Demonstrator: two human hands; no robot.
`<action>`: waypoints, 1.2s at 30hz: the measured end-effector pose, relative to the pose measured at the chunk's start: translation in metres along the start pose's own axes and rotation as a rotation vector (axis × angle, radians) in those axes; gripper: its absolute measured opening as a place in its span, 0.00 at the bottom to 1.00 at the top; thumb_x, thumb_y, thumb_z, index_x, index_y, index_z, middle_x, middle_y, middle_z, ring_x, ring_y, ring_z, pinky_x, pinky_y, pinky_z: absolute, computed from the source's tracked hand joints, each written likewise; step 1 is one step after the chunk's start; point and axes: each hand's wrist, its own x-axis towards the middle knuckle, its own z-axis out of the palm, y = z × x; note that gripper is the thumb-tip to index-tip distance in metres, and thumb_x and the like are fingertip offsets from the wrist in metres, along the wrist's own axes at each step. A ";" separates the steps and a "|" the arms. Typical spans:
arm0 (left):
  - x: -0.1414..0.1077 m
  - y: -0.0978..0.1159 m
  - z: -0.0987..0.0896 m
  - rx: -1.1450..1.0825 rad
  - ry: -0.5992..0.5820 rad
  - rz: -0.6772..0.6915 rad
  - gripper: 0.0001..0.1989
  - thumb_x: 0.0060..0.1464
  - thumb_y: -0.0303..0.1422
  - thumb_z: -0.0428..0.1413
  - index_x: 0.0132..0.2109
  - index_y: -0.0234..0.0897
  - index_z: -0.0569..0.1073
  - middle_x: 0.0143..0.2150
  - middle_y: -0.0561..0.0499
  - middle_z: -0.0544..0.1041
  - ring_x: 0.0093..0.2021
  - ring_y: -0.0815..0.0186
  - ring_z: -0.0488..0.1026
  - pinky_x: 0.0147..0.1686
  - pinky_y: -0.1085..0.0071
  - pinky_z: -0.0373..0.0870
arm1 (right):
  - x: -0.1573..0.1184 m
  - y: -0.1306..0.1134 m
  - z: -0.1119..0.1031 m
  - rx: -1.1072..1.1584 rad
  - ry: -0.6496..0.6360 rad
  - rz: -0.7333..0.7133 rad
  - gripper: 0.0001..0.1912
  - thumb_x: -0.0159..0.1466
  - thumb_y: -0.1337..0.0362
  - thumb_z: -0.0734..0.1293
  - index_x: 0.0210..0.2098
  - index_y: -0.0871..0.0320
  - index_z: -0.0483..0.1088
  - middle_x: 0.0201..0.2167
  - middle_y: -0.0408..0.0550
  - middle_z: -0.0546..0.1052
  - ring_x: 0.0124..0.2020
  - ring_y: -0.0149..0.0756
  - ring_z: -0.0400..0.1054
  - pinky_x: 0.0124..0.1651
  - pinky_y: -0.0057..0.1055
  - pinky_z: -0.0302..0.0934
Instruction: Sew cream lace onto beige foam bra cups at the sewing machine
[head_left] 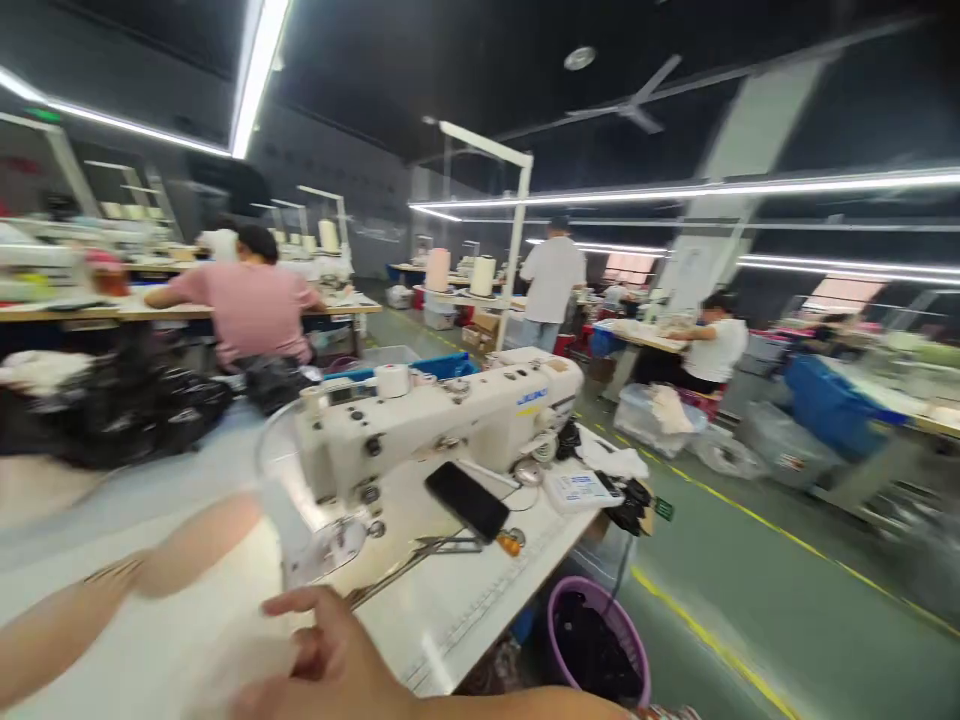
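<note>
A sheet of white fabric [217,620] lies on the table at lower left, smeared by motion. My left hand [206,540] rests over its upper part; blur and the cloth keep its fingers from showing clearly. At the fabric's right edge is my right hand [330,650], index finger stretched out to the left, the middle finger bent, thumb apart and blurred. Just beyond both hands stands a white sewing machine [442,410], its needle area near the fabric. Long metal scissors [397,578] lie right of my right hand, below a black phone [466,500].
A white box [577,490] and dark cloth scraps sit at the table's right end. Below stands a purple basket [556,640] with black material in it. Black plastic bags [127,410] are at left. Several people work at other tables; yellow lines mark the green floor [735,580].
</note>
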 end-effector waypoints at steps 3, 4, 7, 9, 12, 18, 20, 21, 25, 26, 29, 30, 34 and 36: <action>-0.040 0.002 -0.059 -0.177 0.145 -0.218 0.30 0.51 0.51 0.65 0.61 0.55 0.78 0.54 0.51 0.83 0.53 0.46 0.80 0.41 0.55 0.81 | -0.059 0.012 0.002 -0.005 -0.015 -0.116 0.39 0.49 0.43 0.82 0.54 0.51 0.70 0.34 0.40 0.76 0.26 0.30 0.69 0.31 0.28 0.66; -0.051 0.005 -0.071 -0.266 0.183 -0.272 0.31 0.50 0.50 0.65 0.61 0.53 0.78 0.54 0.50 0.84 0.53 0.44 0.80 0.43 0.54 0.82 | -0.073 0.012 -0.003 -0.067 -0.059 -0.118 0.36 0.53 0.42 0.79 0.54 0.51 0.71 0.35 0.41 0.77 0.26 0.30 0.69 0.32 0.29 0.67; -0.067 0.017 -0.081 -0.669 0.148 -0.382 0.33 0.53 0.47 0.67 0.63 0.42 0.76 0.56 0.44 0.82 0.57 0.45 0.78 0.52 0.55 0.79 | -0.093 0.007 -0.021 -0.248 -0.080 -0.205 0.29 0.62 0.41 0.74 0.56 0.49 0.73 0.43 0.47 0.79 0.37 0.39 0.75 0.41 0.34 0.71; -0.069 0.023 -0.074 -0.857 0.048 -0.414 0.31 0.53 0.44 0.70 0.61 0.39 0.77 0.57 0.43 0.82 0.59 0.45 0.76 0.55 0.55 0.77 | -0.091 0.001 -0.028 -0.312 -0.079 -0.234 0.26 0.64 0.40 0.72 0.53 0.49 0.75 0.48 0.50 0.79 0.47 0.46 0.75 0.49 0.38 0.72; -0.067 0.027 -0.065 -0.930 0.024 -0.474 0.27 0.51 0.42 0.71 0.56 0.37 0.80 0.55 0.41 0.83 0.59 0.45 0.76 0.57 0.55 0.76 | -0.083 -0.008 -0.032 -0.266 -0.028 -0.190 0.28 0.63 0.39 0.72 0.53 0.51 0.77 0.44 0.51 0.80 0.48 0.49 0.75 0.51 0.43 0.72; -0.065 0.027 -0.067 -1.145 -0.038 -0.666 0.26 0.56 0.51 0.65 0.53 0.35 0.81 0.51 0.40 0.84 0.55 0.45 0.79 0.56 0.53 0.75 | -0.077 -0.010 -0.038 -0.080 0.128 -0.142 0.30 0.59 0.42 0.77 0.55 0.49 0.75 0.47 0.50 0.79 0.47 0.47 0.75 0.54 0.44 0.70; -0.066 0.028 -0.066 -1.122 -0.061 -0.594 0.25 0.54 0.47 0.69 0.54 0.37 0.80 0.51 0.41 0.84 0.54 0.47 0.80 0.55 0.55 0.75 | -0.079 -0.008 -0.039 -0.039 0.126 -0.140 0.28 0.60 0.42 0.76 0.54 0.48 0.75 0.49 0.50 0.79 0.48 0.48 0.75 0.54 0.45 0.70; -0.067 0.029 -0.064 -1.086 -0.059 -0.551 0.25 0.51 0.43 0.71 0.54 0.37 0.80 0.50 0.42 0.84 0.53 0.48 0.80 0.55 0.56 0.75 | -0.080 -0.007 -0.039 -0.033 0.117 -0.142 0.27 0.61 0.43 0.76 0.53 0.48 0.74 0.49 0.50 0.79 0.49 0.49 0.74 0.54 0.45 0.70; -0.065 0.031 -0.057 -0.947 0.041 -0.468 0.26 0.46 0.41 0.74 0.50 0.34 0.81 0.48 0.42 0.85 0.50 0.48 0.80 0.52 0.60 0.75 | -0.089 -0.007 -0.034 -0.129 0.121 -0.206 0.27 0.60 0.44 0.77 0.52 0.50 0.75 0.51 0.51 0.79 0.50 0.49 0.74 0.53 0.41 0.71; -0.063 0.032 -0.057 -0.945 0.093 -0.499 0.26 0.47 0.43 0.74 0.49 0.33 0.82 0.48 0.41 0.85 0.51 0.47 0.80 0.51 0.60 0.75 | -0.091 -0.008 -0.032 -0.169 0.134 -0.226 0.27 0.59 0.44 0.77 0.52 0.51 0.75 0.50 0.51 0.79 0.49 0.49 0.74 0.52 0.40 0.71; -0.059 0.034 -0.061 -1.042 0.139 -0.698 0.29 0.50 0.53 0.70 0.49 0.32 0.81 0.47 0.40 0.85 0.51 0.46 0.79 0.51 0.60 0.75 | -0.096 -0.014 -0.028 -0.241 0.172 -0.269 0.25 0.59 0.44 0.77 0.48 0.52 0.77 0.46 0.51 0.80 0.45 0.46 0.74 0.48 0.37 0.72; -0.058 0.035 -0.062 -1.095 0.094 -0.740 0.31 0.51 0.55 0.68 0.50 0.32 0.81 0.46 0.40 0.84 0.51 0.46 0.80 0.52 0.59 0.75 | -0.096 -0.016 -0.027 -0.242 0.183 -0.280 0.25 0.59 0.43 0.77 0.48 0.52 0.77 0.46 0.50 0.80 0.45 0.46 0.74 0.48 0.36 0.72; -0.061 0.036 -0.062 -1.195 -0.108 -0.607 0.25 0.55 0.43 0.71 0.54 0.31 0.80 0.47 0.39 0.84 0.53 0.48 0.80 0.54 0.61 0.74 | -0.096 -0.020 -0.029 -0.203 0.170 -0.270 0.24 0.59 0.44 0.77 0.47 0.52 0.77 0.45 0.49 0.80 0.45 0.46 0.74 0.48 0.36 0.71; -0.062 0.035 -0.058 -1.196 -0.072 -0.607 0.20 0.55 0.36 0.71 0.51 0.30 0.82 0.47 0.39 0.84 0.52 0.49 0.80 0.54 0.62 0.74 | -0.096 -0.019 -0.030 -0.218 0.147 -0.255 0.23 0.59 0.44 0.77 0.46 0.51 0.77 0.45 0.49 0.80 0.45 0.46 0.74 0.48 0.36 0.71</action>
